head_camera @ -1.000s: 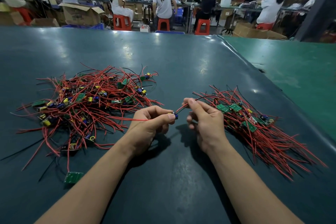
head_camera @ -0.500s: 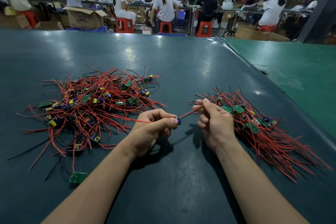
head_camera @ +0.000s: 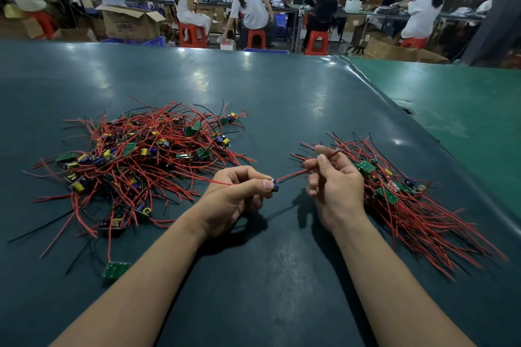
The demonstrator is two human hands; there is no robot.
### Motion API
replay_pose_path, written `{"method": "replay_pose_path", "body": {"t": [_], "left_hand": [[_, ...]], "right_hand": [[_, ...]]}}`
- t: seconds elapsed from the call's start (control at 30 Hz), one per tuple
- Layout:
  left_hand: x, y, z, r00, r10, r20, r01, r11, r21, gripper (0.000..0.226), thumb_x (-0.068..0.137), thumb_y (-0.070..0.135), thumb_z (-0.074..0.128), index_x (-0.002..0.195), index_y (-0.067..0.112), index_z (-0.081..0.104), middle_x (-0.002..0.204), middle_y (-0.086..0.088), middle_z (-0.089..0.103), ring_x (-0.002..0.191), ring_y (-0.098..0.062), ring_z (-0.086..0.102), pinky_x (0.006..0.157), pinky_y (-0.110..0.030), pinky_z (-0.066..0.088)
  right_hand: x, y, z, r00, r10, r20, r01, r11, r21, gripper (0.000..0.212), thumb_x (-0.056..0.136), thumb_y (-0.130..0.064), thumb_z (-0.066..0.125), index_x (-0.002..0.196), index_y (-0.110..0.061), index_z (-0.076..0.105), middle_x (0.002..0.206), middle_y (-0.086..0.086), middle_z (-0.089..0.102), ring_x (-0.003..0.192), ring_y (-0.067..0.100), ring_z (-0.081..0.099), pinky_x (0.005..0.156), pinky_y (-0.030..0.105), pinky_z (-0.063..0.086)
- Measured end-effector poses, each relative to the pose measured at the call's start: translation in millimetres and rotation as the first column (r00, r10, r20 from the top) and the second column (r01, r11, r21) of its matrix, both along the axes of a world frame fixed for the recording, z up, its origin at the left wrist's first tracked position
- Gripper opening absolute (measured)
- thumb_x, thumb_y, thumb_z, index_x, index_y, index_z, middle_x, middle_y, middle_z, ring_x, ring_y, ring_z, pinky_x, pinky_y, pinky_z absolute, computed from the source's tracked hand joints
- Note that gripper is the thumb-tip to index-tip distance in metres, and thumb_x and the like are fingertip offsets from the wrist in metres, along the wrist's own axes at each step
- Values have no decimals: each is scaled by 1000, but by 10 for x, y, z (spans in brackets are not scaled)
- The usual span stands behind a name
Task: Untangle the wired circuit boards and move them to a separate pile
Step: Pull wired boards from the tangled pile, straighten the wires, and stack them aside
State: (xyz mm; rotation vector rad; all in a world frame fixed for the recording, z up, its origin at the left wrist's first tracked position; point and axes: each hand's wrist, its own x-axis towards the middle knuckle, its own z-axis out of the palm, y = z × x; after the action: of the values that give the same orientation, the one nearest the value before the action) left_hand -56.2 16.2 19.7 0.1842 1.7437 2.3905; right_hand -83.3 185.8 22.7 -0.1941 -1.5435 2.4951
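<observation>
A tangled heap of red-wired green circuit boards (head_camera: 141, 155) lies on the left of the dark green table (head_camera: 282, 98). A tidier pile of wired boards (head_camera: 400, 200) lies on the right, its wires fanned toward the near right. My left hand (head_camera: 239, 194) pinches a small wired circuit board (head_camera: 275, 186) between thumb and fingers; one red wire runs from it back to the heap. My right hand (head_camera: 332, 180) pinches the other red wire (head_camera: 293, 175) of that board, just left of the right pile.
One loose green board (head_camera: 115, 269) lies near the front left on a long wire. A lighter green table (head_camera: 456, 110) adjoins on the right along a raised seam. People sit on red stools at benches beyond the far edge.
My right hand has slid along the red wire to the right, toward the sorted pile, and the two hands have drawn apart. My left hand keeps its pinch on the small board.
</observation>
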Motion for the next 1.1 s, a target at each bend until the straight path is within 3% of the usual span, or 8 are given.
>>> {"method": "replay_pose_path", "body": {"t": [0.13,0.3,0.47,0.7,0.77,0.83,0.93,1.1], "left_hand": [[-6,-11,6,1000,-27,16,26,1000,6,14,66,6,69,57,16,68,65,-7,62,58,-16,47,49,-18,38],[17,-6,14,997,-78,-3,78,997,14,16,67,2,67,58,15,68,65,-7,65,55,-11,56,48,-15,40],[3,0,29,999,-29,21,27,996,86,19,66,3,64,52,15,66,64,-3,64,54,-9,54,49,-16,36],[-18,14,24,998,-58,9,57,995,84,21,66,2,61,51,16,63,63,-3,62,51,-8,52,48,-16,36],[-36,18,19,1000,-12,4,12,992,128,21,68,4,62,52,16,62,59,-3,58,49,-9,49,47,-17,35],[-57,7,15,997,76,-4,-74,978,197,16,71,4,67,59,14,63,57,-2,53,48,-10,46,47,-18,36],[-62,-5,15,985,172,-1,-166,953,253,6,71,8,72,69,14,72,64,-4,61,53,-12,48,51,-18,42],[-36,-2,-29,990,136,-37,-129,979,157,9,68,9,71,77,8,74,69,-9,66,61,-18,49,54,-20,42]], "right_hand": [[7,40,38,997,52,60,-41,982,-184,24,104,-14,45,93,-9,65,53,-1,56,33,5,39,33,14,29],[23,63,41,993,89,83,-78,988,-131,25,104,-19,45,94,-10,65,42,-4,40,26,6,27,32,10,19],[8,84,66,997,-11,82,26,983,-184,25,104,-16,43,90,-9,62,57,0,64,34,6,41,34,14,31],[-24,119,67,998,-54,-15,49,971,-235,27,106,-19,37,90,-10,57,43,-3,40,28,8,27,33,11,20],[-22,129,83,998,-53,-23,46,966,-253,28,106,-32,37,102,-12,55,55,2,59,33,10,42,35,14,31],[16,119,89,998,59,13,-53,955,-293,49,96,-57,39,122,-15,43,92,9,71,53,16,64,42,19,45],[121,-2,93,959,249,137,-225,960,-168,72,75,-63,53,122,-10,42,107,13,71,68,22,73,43,22,51],[219,-204,-9,902,406,150,-423,900,105,38,80,-41,66,101,-9,68,67,2,65,44,10,50,36,17,36]]}}
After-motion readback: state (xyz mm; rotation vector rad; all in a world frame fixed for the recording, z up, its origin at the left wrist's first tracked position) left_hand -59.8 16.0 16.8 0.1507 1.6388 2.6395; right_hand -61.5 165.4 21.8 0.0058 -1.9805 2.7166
